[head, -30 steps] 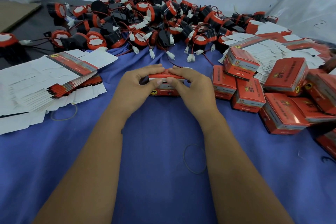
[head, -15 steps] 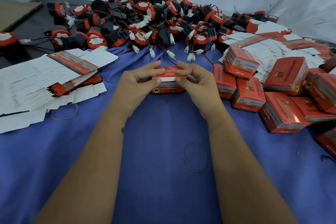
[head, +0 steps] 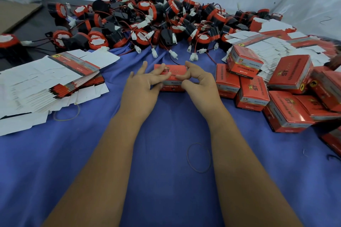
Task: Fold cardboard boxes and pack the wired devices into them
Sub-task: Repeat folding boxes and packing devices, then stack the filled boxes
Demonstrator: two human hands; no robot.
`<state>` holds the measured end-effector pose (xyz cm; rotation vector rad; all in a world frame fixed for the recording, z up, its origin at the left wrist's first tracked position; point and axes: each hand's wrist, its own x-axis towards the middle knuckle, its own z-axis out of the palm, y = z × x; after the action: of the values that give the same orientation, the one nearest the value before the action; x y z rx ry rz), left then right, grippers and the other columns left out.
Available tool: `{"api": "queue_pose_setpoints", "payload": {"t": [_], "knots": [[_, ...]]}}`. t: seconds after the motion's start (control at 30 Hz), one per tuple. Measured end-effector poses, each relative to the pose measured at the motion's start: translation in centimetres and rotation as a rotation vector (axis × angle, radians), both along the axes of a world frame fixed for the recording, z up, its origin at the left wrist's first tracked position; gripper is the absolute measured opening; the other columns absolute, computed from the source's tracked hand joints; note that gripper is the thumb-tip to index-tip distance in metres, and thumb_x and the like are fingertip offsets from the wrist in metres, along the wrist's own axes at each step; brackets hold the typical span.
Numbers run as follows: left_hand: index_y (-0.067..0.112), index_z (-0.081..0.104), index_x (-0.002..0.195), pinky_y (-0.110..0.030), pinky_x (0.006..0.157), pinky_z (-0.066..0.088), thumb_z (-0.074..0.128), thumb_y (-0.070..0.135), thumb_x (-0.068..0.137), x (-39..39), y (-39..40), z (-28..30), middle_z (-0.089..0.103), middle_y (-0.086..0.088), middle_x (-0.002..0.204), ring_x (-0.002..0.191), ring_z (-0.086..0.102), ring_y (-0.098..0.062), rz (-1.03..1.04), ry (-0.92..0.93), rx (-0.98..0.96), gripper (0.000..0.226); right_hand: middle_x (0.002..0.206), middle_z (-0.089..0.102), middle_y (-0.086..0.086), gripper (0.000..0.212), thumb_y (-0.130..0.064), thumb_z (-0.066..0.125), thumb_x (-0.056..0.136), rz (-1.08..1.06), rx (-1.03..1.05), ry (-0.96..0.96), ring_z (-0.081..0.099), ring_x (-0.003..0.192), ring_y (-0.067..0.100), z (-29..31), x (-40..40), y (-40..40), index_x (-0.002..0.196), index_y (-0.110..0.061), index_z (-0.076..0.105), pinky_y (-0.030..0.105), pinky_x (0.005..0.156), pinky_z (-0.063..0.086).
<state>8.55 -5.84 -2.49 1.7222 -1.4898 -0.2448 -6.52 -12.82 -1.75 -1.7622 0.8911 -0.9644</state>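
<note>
A small red cardboard box stands on the blue cloth at the centre, held between both hands. My left hand holds its left end between thumb and fingers, with two fingers lifted and spread. My right hand pinches its right end, fingers curled over the top edge. Behind it lies a heap of black and red wired devices with white connectors. Flat unfolded boxes are stacked at the left.
Several closed red boxes are piled at the right, with more flat blanks behind them. Two rubber bands lie on the blue cloth. A white wall runs along the back.
The box now shows its top face closed. My left fingers have lifted and spread off the top, and both hands have shifted slightly away from me.
</note>
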Motion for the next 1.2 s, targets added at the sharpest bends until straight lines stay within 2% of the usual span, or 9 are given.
{"api": "queue_pose_setpoints", "payload": {"t": [0.13, 0.3, 0.4, 0.53, 0.87, 0.93, 1.0, 1.1, 1.2], "knots": [[0.015, 0.061, 0.131, -0.035, 0.12, 0.025, 0.057, -0.004, 0.095, -0.4, 0.2, -0.1, 0.051, -0.001, 0.146, 0.146, 0.033, -0.023, -0.049, 0.061, -0.06, 0.041, 0.117, 0.05, -0.003, 0.022, 0.0, 0.064, 0.084, 0.005, -0.157, 0.103, 0.052, 0.101, 0.003, -0.5, 0.1, 0.2, 0.09, -0.019, 0.054, 0.009, 0.076, 0.041], [0.009, 0.059, 0.134, -0.027, 0.112, 0.037, 0.051, -0.01, 0.094, -1.0, 0.0, 0.3, 0.05, -0.005, 0.147, 0.137, 0.044, -0.019, -0.002, 0.067, -0.182, 0.045, 0.107, 0.042, -0.001, 0.036, -0.023, 0.08, 0.076, -0.153, -0.383, 0.19, 0.05, 0.094, 0.015, 0.2, 0.0, 0.8, 0.104, -0.02, 0.058, 0.02, 0.079, 0.047], [0.015, 0.053, 0.141, -0.02, 0.104, 0.042, 0.051, -0.003, 0.097, -1.4, 0.0, 0.4, 0.048, -0.002, 0.149, 0.131, 0.048, -0.013, 0.023, 0.174, -0.182, 0.047, 0.109, 0.044, 0.001, 0.039, -0.028, 0.079, 0.075, -0.362, -0.55, 0.175, 0.049, 0.101, 0.02, 1.7, -0.3, 1.0, 0.107, -0.015, 0.06, 0.028, 0.077, 0.048], [0.021, 0.067, 0.12, 0.003, 0.077, 0.036, 0.051, 0.008, 0.1, -1.3, 0.1, -0.2, 0.06, 0.012, 0.118, 0.1, 0.051, 0.002, -0.019, 0.159, -0.011, 0.029, 0.113, 0.053, 0.013, 0.038, -0.03, 0.075, 0.078, -0.683, -0.678, 0.355, 0.049, 0.103, 0.03, 3.0, -2.5, 0.1, 0.102, -0.005, 0.059, 0.035, 0.074, 0.044], [0.022, 0.07, 0.114, 0.005, 0.077, 0.033, 0.051, 0.012, 0.101, -1.2, -0.1, -0.2, 0.057, 0.015, 0.111, 0.1, 0.048, 0.002, -0.061, 0.099, 0.107, 0.025, 0.136, 0.046, 0.01, 0.036, -0.031, 0.061, 0.083, -1.067, -0.502, 0.537, 0.038, 0.128, 0.032, 3.5, -4.2, 0.4, 0.113, -0.013, 0.055, 0.046, 0.102, 0.027], [0.018, 0.069, 0.117, 0.003, 0.08, 0.036, 0.049, 0.007, 0.101, -1.4, 0.0, 0.2, 0.063, 0.008, 0.119, 0.105, 0.052, -0.003, -0.033, 0.129, 0.079, 0.028, 0.137, 0.046, 0.012, 0.038, -0.023, 0.065, 0.079, -0.963, -0.566, 0.357, 0.038, 0.131, 0.034, 4.1, -1.8, 1.6, 0.116, -0.013, 0.059, 0.046, 0.103, 0.024], [0.017, 0.071, 0.11, -0.018, 0.085, 0.048, 0.047, 0.003, 0.099, -1.8, 0.4, 0.8, 0.069, 0.0, 0.114, 0.105, 0.06, -0.015, 0.044, 0.082, 0.018, 0.03, 0.136, 0.046, 0.012, 0.038, -0.019, 0.065, 0.081, -0.74, -0.643, 0.323, 0.039, 0.129, 0.034, 4.0, 1.1, 3.1, 0.118, -0.014, 0.06, 0.044, 0.102, 0.023], [0.017, 0.073, 0.089, -0.043, 0.064, 0.049, 0.05, 0.004, 0.094, -1.1, 1.2, 2.8, 0.07, -0.005, 0.087, 0.085, 0.062, -0.027, 0.287, -0.04, -0.133, 0.026, 0.145, 0.039, 0.01, 0.041, -0.016, 0.054, 0.091, -0.349, -0.634, 0.447, 0.032, 0.133, 0.031, 3.1, 4.9, 4.2, 0.132, -0.016, 0.053, 0.042, 0.105, 0.019], [0.014, 0.072, 0.114, -0.044, 0.09, 0.046, 0.051, -0.002, 0.084, 2.4, 1.5, 4.3, 0.066, -0.011, 0.122, 0.119, 0.052, -0.033, 0.458, -0.216, -0.042, 0.041, 0.152, 0.031, 0.007, 0.044, -0.016, 0.041, 0.101, -0.107, -0.513, 0.55, 0.027, 0.136, 0.027, 1.7, 6.7, 3.8, 0.144, -0.018, 0.039, 0.04, 0.108, 0.019]]}}
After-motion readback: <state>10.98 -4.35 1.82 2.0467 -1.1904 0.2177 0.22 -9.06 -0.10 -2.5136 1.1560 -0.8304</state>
